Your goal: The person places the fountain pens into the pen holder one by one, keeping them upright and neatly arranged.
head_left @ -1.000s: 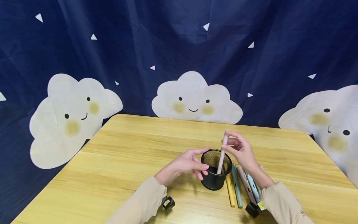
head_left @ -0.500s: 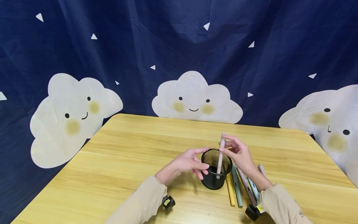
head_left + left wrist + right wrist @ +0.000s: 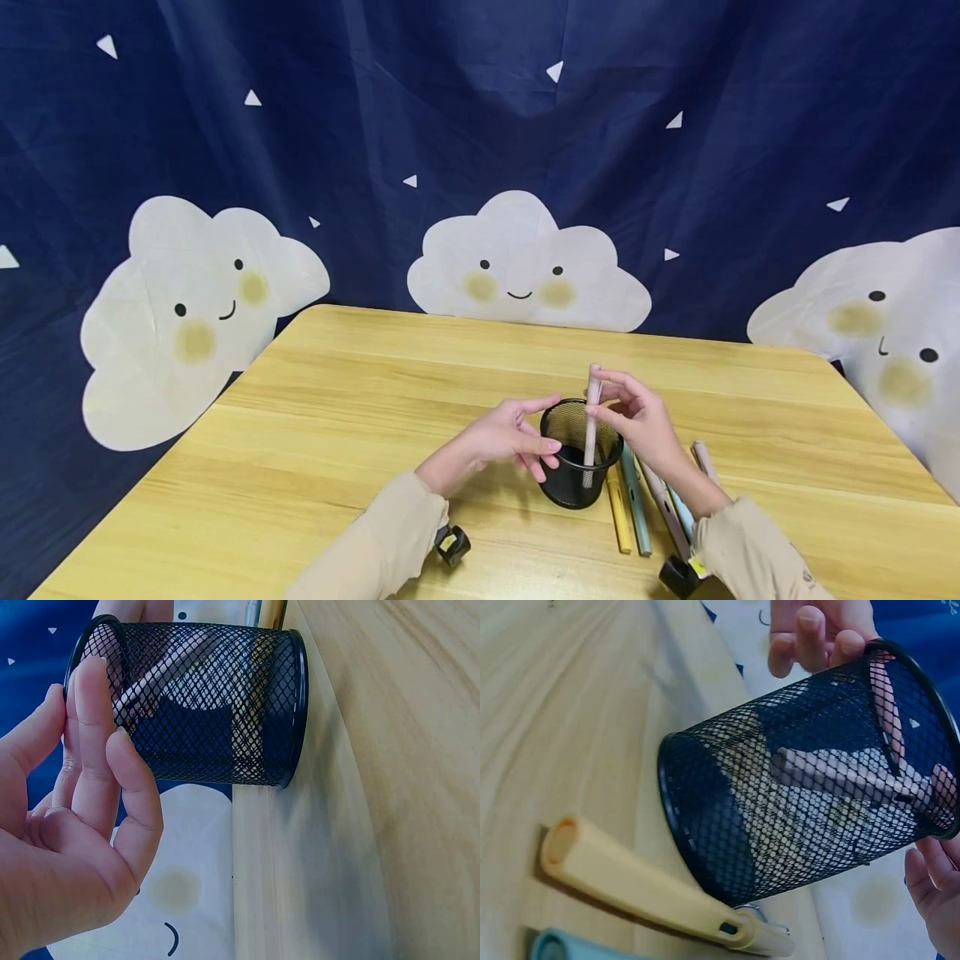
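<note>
A black mesh pen holder (image 3: 570, 490) stands upright on the wooden table. My left hand (image 3: 498, 433) holds it by the rim from the left, thumb on the near side and index finger along the far side. Between thumb and fingertips, my right hand (image 3: 647, 423) pinches a pale pink pen (image 3: 592, 429) near its upper end. The pen's lower part is inside the holder; through the mesh in the right wrist view, its tip (image 3: 784, 763) is above the base. No other pen shows in the holder.
Right of the holder lie a yellow pen (image 3: 618, 512), a teal pen (image 3: 636, 504), a mauve pen (image 3: 667, 512) and a light blue pen (image 3: 682, 510). Another pale pink pen (image 3: 703, 457) is partly hidden by the right forearm. A dark blue cloud-print curtain (image 3: 480, 100) hangs behind the table (image 3: 337, 400).
My right hand has moved down and slightly left, lowering the pale pink pen deeper into the holder and making it more upright. The left hand and the holder have stayed put.
</note>
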Demonstrator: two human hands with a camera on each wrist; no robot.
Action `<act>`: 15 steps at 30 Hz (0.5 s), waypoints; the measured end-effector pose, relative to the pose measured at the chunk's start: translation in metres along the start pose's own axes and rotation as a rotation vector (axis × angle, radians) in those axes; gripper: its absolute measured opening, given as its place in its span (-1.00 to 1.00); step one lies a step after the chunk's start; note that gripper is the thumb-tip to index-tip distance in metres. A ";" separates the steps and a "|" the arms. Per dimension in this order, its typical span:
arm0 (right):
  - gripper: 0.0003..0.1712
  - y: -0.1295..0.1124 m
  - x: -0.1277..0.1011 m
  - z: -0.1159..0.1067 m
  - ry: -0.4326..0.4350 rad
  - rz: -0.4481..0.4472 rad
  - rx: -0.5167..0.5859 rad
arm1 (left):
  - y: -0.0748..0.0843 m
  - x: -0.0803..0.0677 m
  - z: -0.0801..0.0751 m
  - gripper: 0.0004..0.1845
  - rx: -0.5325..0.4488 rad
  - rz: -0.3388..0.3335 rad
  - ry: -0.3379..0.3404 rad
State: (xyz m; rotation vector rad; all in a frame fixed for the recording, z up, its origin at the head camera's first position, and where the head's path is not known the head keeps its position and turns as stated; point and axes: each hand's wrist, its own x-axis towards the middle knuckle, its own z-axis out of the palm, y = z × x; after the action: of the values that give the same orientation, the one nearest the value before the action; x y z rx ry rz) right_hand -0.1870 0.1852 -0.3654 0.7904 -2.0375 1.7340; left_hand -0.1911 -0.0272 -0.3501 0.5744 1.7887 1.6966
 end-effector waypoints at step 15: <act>-0.63 0.002 -0.005 0.001 0.008 0.011 -0.048 | 0.000 0.000 0.000 -0.28 0.017 0.000 0.007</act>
State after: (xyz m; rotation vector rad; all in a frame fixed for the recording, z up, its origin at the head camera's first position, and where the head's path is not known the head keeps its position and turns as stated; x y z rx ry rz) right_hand -0.1837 0.1853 -0.3699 0.7567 -2.0739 1.6852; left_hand -0.1913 -0.0272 -0.3504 0.5764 1.8097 1.6873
